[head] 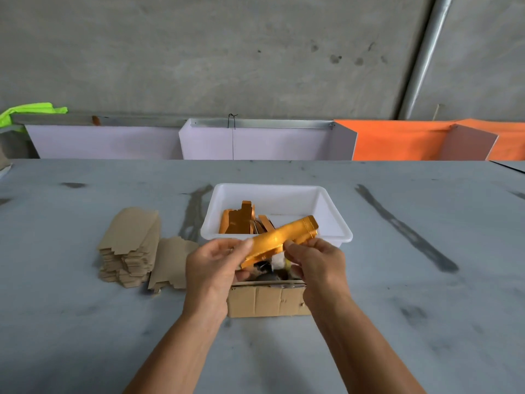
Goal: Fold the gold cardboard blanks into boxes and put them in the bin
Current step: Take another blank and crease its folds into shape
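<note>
Desk [397,322] carries one white bin [333,220] holding several gold boxes [241,221], one brown carton [267,301], and two piles of blanks [133,243] left of it. Your left hand [211,267] and right hand [318,264] each pinch one gold blank [279,237] just before the bin.

Soft, even daylight fills the scene; shadows under the hands [267,268] and white bin [277,241] are faint. The gold box [279,237] shows mild glare. Wide-angle distortion bends the edges, and fine detail looks slightly soft.
</note>
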